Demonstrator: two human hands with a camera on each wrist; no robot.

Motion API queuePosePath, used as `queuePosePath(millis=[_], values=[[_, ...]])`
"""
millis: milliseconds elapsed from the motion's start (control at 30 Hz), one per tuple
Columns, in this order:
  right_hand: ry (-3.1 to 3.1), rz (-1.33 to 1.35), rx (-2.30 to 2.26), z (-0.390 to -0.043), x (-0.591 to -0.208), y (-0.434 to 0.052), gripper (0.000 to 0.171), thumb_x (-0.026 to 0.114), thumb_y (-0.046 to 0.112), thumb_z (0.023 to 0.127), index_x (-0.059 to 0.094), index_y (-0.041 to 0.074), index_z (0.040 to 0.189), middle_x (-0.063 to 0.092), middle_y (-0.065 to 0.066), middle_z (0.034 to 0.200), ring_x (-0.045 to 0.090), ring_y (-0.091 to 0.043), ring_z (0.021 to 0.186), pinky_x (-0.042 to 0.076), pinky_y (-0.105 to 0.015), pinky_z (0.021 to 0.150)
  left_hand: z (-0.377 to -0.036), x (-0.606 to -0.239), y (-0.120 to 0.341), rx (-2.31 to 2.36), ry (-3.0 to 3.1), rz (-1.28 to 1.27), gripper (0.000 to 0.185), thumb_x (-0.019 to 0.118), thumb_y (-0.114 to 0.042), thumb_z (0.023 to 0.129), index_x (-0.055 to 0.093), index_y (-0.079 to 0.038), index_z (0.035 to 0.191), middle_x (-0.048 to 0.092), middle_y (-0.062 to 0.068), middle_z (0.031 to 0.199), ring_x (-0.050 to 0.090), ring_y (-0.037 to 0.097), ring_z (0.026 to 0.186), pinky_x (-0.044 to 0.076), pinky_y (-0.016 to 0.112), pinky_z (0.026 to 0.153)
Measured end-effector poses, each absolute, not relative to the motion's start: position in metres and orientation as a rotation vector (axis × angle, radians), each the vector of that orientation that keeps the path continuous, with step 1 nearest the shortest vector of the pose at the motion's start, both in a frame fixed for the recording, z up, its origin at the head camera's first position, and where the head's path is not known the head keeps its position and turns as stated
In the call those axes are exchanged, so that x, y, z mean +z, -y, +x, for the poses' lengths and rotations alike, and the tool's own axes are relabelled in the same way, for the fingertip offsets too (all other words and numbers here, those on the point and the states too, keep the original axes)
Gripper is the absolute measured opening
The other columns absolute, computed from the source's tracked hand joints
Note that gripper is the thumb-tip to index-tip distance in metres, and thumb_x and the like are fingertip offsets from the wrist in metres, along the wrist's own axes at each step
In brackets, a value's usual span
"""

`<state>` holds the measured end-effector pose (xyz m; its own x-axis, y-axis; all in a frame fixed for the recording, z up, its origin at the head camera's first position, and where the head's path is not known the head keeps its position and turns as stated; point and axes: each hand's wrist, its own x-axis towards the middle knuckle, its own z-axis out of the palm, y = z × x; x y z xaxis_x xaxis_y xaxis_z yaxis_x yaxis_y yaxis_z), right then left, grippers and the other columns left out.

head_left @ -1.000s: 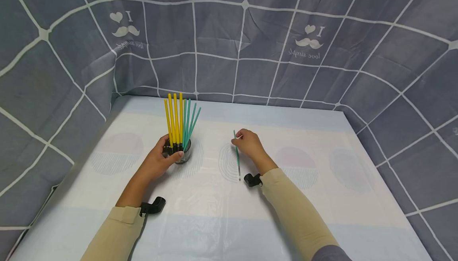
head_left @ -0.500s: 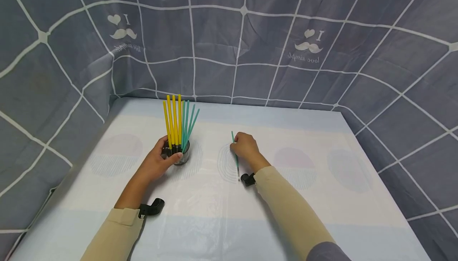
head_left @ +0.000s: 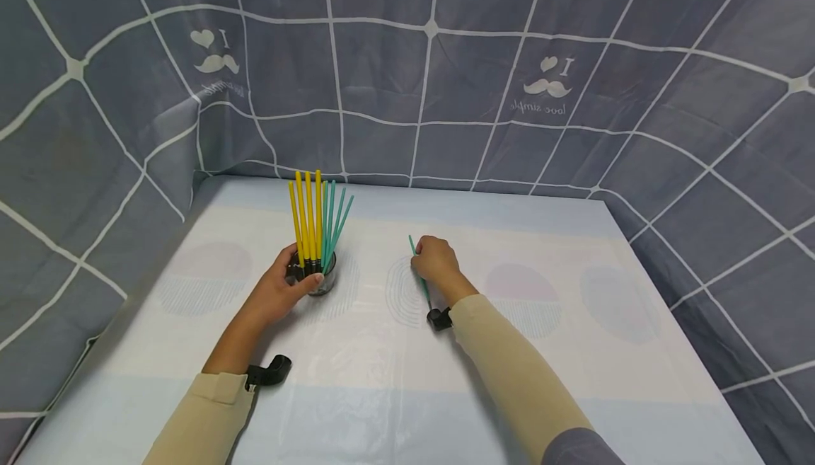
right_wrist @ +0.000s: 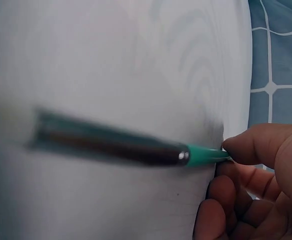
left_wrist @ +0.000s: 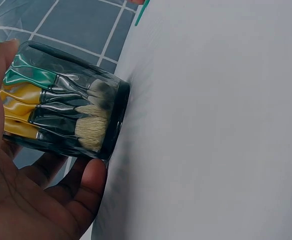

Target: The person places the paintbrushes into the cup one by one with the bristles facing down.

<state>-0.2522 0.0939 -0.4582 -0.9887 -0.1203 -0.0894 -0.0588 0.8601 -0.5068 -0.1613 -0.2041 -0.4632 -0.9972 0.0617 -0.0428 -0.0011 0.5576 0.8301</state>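
Observation:
My left hand (head_left: 275, 296) grips a clear glass cup (head_left: 328, 282) that stands on the table at left of centre. Several yellow-handled paintbrushes (head_left: 310, 221) and green-handled paintbrushes (head_left: 332, 219) lean in it, handles up. Through the glass in the left wrist view, their pale bristles (left_wrist: 92, 132) lie near the base. To the right of the cup, my right hand (head_left: 436, 261) pinches another green paintbrush (head_left: 424, 285) between thumb and fingers. The right wrist view shows its metal ferrule (right_wrist: 111, 145) and blurred bristle end pointing back toward the camera.
A pale patterned cloth (head_left: 356, 394) covers the table. Grey curtains with white grid lines (head_left: 382, 83) enclose the back and sides. Black wrist cameras (head_left: 270, 371) sit at both sleeve cuffs.
My right hand has shifted slightly left and turned, tilting the green paintbrush so its bristle end passes behind the wrist camera in the head view. The left hand stays on the cup.

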Motion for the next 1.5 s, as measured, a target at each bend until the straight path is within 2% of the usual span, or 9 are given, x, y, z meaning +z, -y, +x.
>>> queuePosePath(millis=[133, 233, 367, 533, 767, 1000, 1167, 1500], values=[[-2.892, -0.134, -0.835, -0.253, -0.459, -0.096, 0.005, 0.064, 0.012, 0.091, 0.063, 0.007, 0.093, 0.063, -0.007, 0.09, 0.056, -0.023, 0.078, 0.045, -0.033, 0.065, -0.16, -0.463, 0.204, 1.454, -2.707, 0.056, 0.09, 0.066, -0.05, 0.093, 0.016, -0.016, 0.159, 0.039, 0.021, 0.15, 0.041, 0.044, 0.132, 0.032, 0.064, 0.103], [-2.838, -0.128, -0.926, -0.253, -0.457, -0.097, 0.009, 0.063, 0.013, 0.092, 0.064, 0.007, 0.098, 0.063, -0.008, 0.096, 0.056, -0.023, 0.082, 0.046, -0.033, 0.068, -0.16, -0.463, 0.204, 1.454, -2.708, 0.057, 0.09, 0.066, -0.05, 0.093, 0.016, -0.016, 0.159, 0.038, 0.021, 0.15, 0.04, 0.045, 0.133, 0.032, 0.065, 0.103], [-2.753, -0.135, -1.062, -0.253, -0.455, -0.096, 0.019, 0.061, 0.015, 0.094, 0.064, 0.006, 0.11, 0.065, -0.008, 0.094, 0.057, -0.02, 0.076, 0.046, -0.032, 0.066, -0.159, -0.463, 0.204, 1.455, -2.71, 0.06, 0.089, 0.066, -0.05, 0.093, 0.016, -0.016, 0.159, 0.038, 0.021, 0.151, 0.04, 0.045, 0.133, 0.033, 0.064, 0.103], [-2.701, -0.193, -1.18, -0.248, -0.446, -0.088, 0.028, 0.057, 0.014, 0.096, 0.062, 0.004, 0.123, 0.066, -0.006, 0.084, 0.058, -0.017, 0.064, 0.047, -0.032, 0.065, -0.159, -0.464, 0.204, 1.472, -2.71, 0.08, 0.088, 0.066, -0.048, 0.093, 0.017, -0.015, 0.158, 0.039, 0.02, 0.149, 0.042, 0.043, 0.131, 0.034, 0.063, 0.102], [-2.661, -0.275, -1.387, -0.244, -0.434, -0.076, 0.029, 0.055, 0.012, 0.098, 0.059, 0.005, 0.125, 0.062, -0.005, 0.08, 0.058, -0.017, 0.058, 0.047, -0.031, 0.06, -0.159, -0.466, 0.204, 1.481, -2.712, 0.083, 0.088, 0.067, -0.048, 0.093, 0.017, -0.016, 0.158, 0.041, 0.02, 0.147, 0.044, 0.042, 0.129, 0.035, 0.063, 0.101], [-2.599, -0.384, -1.569, -0.242, -0.427, -0.069, 0.031, 0.051, 0.012, 0.1, 0.056, 0.006, 0.129, 0.06, -0.007, 0.089, 0.065, -0.018, 0.069, 0.055, -0.03, 0.066, -0.158, -0.467, 0.205, 1.475, -2.715, 0.087, 0.088, 0.067, -0.048, 0.093, 0.017, -0.016, 0.158, 0.04, 0.02, 0.148, 0.043, 0.044, 0.13, 0.034, 0.063, 0.102], [-2.495, -0.444, -1.709, -0.237, -0.42, -0.066, 0.03, 0.049, 0.013, 0.102, 0.054, 0.006, 0.131, 0.059, -0.008, 0.095, 0.065, -0.021, 0.079, 0.057, -0.031, 0.07, -0.157, -0.467, 0.206, 1.475, -2.713, 0.095, 0.088, 0.066, -0.049, 0.093, 0.017, -0.015, 0.158, 0.04, 0.02, 0.148, 0.043, 0.044, 0.13, 0.034, 0.064, 0.102], [-2.375, -0.545, -1.929, -0.234, -0.409, -0.057, 0.028, 0.047, 0.008, 0.102, 0.052, 0.004, 0.13, 0.059, -0.011, 0.096, 0.067, -0.024, 0.084, 0.057, -0.034, 0.072, -0.157, -0.468, 0.207, 1.48, -2.713, 0.103, 0.089, 0.067, -0.048, 0.093, 0.016, -0.014, 0.158, 0.04, 0.021, 0.147, 0.043, 0.045, 0.13, 0.035, 0.063, 0.102]])
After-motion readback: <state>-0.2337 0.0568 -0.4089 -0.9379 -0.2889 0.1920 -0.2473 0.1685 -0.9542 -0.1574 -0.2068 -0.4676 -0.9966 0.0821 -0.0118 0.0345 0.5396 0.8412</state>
